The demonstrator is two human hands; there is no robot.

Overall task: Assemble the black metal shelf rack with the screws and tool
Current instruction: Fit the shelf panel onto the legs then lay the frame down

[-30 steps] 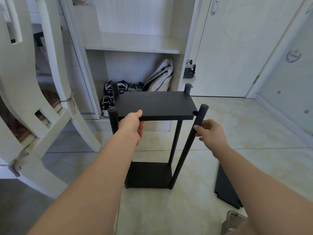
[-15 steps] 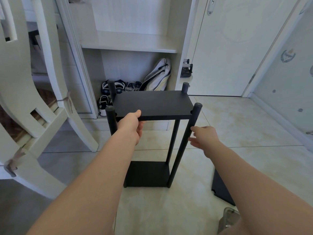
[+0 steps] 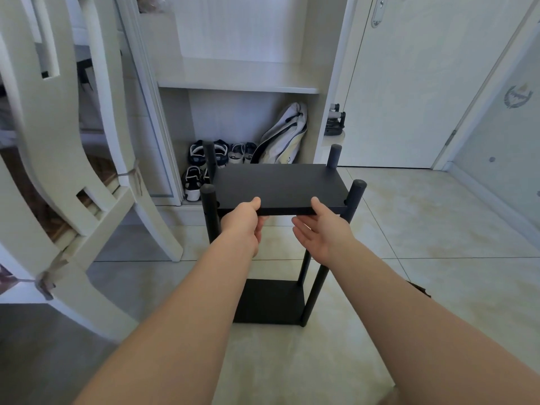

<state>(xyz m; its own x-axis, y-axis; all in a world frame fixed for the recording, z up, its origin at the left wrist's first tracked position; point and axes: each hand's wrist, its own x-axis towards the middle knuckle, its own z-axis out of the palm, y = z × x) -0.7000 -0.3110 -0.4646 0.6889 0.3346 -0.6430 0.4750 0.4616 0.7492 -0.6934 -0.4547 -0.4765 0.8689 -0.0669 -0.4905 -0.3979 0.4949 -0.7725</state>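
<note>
The black metal rack stands upright on the tile floor, with a bottom shelf [image 3: 268, 299] and several round posts such as the near right post [image 3: 352, 200]. A black upper shelf panel [image 3: 277, 182] sits between the posts near their tops. My left hand [image 3: 244, 222] grips the panel's near edge, thumb on top and fingers underneath. To its right, my right hand [image 3: 320, 229] holds the same edge, thumb on top, palm and fingers under the panel. No screws or tool are in view.
An upturned white wooden chair [image 3: 67, 159] leans at the left. Behind the rack an open white cabinet [image 3: 239, 83] holds several shoes [image 3: 210, 156] and a white bag [image 3: 285, 135]. A white door [image 3: 409, 83] is at the right. A dark piece [image 3: 420, 289] lies behind my right forearm.
My right hand left the near right post and moved left to the upper panel's front edge. My left hand stayed on the panel. The view shifted closer.
</note>
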